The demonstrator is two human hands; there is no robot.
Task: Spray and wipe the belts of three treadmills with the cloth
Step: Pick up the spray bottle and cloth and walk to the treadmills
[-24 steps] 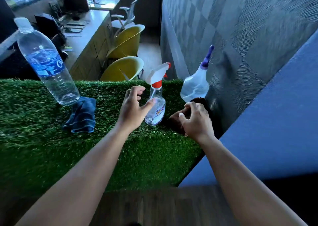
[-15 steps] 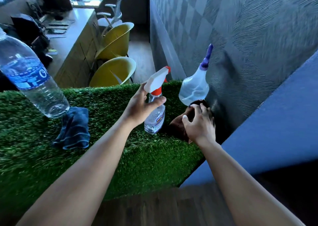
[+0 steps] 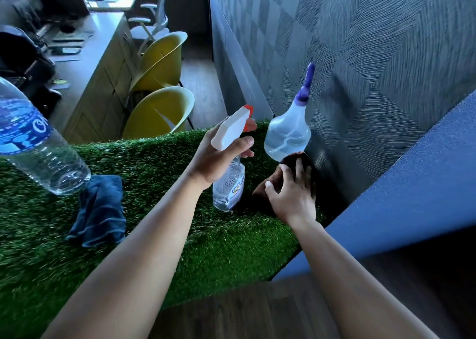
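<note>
- Now both hands are on the tools; no treadmill is in view, so no belt is sprayed or wiped yet.
- Left hand (image 3: 219, 158): 0.8 s ago it was open, with only the thumb against the sprayer (image 3: 229, 186). Now the fingers are curled round the neck under the white trigger head, the thumb is across the front, and one fingertip shows by the red nozzle. The grip is firm and closed.
- Sprayer: stands a little tilted over the turf (image 3: 180, 235), between the two hands. Cannot tell whether its base has left the grass.
- Right hand (image 3: 293, 197): before, it hovered just short of the cloth (image 3: 260, 191). Now the fingers are bent down over the brown bundle and the thumb hooks its near edge. This is a gathering grasp, and the cloth still lies on the turf.
- Cloth: sits at the turf's right end, against the grey wall (image 3: 373, 68) and below the squeeze bottle (image 3: 287, 135), just beside the sprayer.
- Also on the turf: a blue rag (image 3: 99, 209) lies apart to the left, and a water bottle (image 3: 33, 142) stands just behind it. Neither is touched.
- Yellow chairs (image 3: 159, 111) stand beyond the turf's far edge.
- Reading: the pick-up step is nearly done. Next comes lifting both items clear and carrying them to the first treadmill.
- Risk: the squeeze bottle stands right behind the cloth, and pulling the cloth out carelessly could tip it.
</note>
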